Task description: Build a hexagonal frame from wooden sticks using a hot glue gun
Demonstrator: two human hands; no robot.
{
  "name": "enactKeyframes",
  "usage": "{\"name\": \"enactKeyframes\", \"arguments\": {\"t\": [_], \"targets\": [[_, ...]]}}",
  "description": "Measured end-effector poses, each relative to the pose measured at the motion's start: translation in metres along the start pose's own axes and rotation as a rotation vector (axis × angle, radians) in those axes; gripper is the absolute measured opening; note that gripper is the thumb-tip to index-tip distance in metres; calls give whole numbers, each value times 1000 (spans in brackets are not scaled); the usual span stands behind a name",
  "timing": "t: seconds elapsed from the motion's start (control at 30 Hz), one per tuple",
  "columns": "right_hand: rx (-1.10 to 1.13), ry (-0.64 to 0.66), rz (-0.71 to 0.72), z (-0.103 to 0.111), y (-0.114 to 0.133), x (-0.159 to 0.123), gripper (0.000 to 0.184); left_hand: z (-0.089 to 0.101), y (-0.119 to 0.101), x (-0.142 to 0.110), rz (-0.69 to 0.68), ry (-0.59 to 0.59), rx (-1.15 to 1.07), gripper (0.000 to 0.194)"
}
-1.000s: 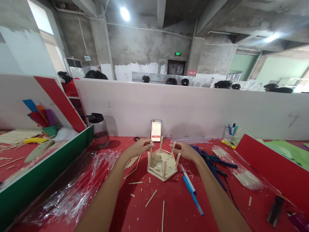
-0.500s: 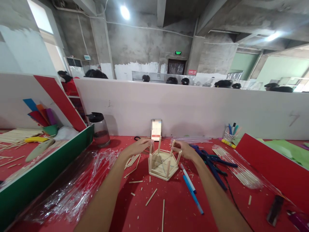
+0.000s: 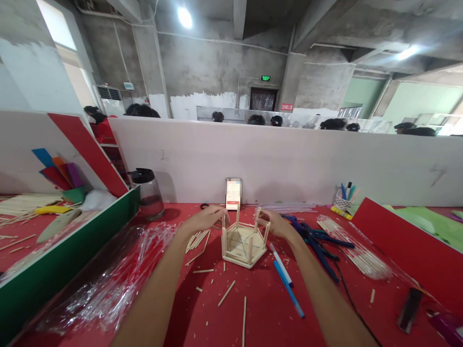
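A hexagonal frame of pale wooden sticks [image 3: 238, 261] rests on the red table, with short upright posts at its corners and lines drawn across its slatted base. At its far left, my left hand [image 3: 206, 218] has its fingertips closed on an upright post. My right hand [image 3: 275, 224] pinches another post at the far right; its fingertips are partly hidden behind the sticks. Just right of the frame lie a white pen [image 3: 282, 265] and a blue pen [image 3: 288, 289]. Loose sticks [image 3: 197, 241] are piled near my left hand, and cut pieces are scattered in front.
A phone [image 3: 233, 193] leans against the white partition [image 3: 296, 164]. Plastic-wrapped red material [image 3: 144, 270] and a jug [image 3: 150, 195] stand to the left. Blue-handled pliers [image 3: 318, 243], bagged sticks [image 3: 356, 248] and a pen basket [image 3: 342, 201] are on the right.
The view shifts slightly. Both hands stay at the frame's posts with almost no visible movement.
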State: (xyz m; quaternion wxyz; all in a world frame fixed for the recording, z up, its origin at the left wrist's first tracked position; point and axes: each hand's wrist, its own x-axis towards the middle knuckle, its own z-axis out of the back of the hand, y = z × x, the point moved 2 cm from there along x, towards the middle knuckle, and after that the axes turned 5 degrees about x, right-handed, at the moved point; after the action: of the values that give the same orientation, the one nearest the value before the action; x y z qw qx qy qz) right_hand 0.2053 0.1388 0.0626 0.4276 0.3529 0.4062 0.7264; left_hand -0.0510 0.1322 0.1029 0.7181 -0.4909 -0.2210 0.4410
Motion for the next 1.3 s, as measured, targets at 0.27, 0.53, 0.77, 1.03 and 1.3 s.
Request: {"name": "enactKeyframes", "arguments": {"t": [0.27,0.53,0.77,1.03,1.3], "targets": [[-13,49,-32,5,2,-3,18,1,10,8,-97,36,22,49],[-72,107,-34,10,9,-5,14,4,8,9,-186,9,103,49],[-119,106,-18,12,9,-5,12,42,19,-10,-83,-112,404,43],[-158,117,-16,23,23,-12,16,101,47,-56,309,-217,644,28],[-222,111,-77,30,24,-17,22,79,52,-46,499,-91,812,33]]}}
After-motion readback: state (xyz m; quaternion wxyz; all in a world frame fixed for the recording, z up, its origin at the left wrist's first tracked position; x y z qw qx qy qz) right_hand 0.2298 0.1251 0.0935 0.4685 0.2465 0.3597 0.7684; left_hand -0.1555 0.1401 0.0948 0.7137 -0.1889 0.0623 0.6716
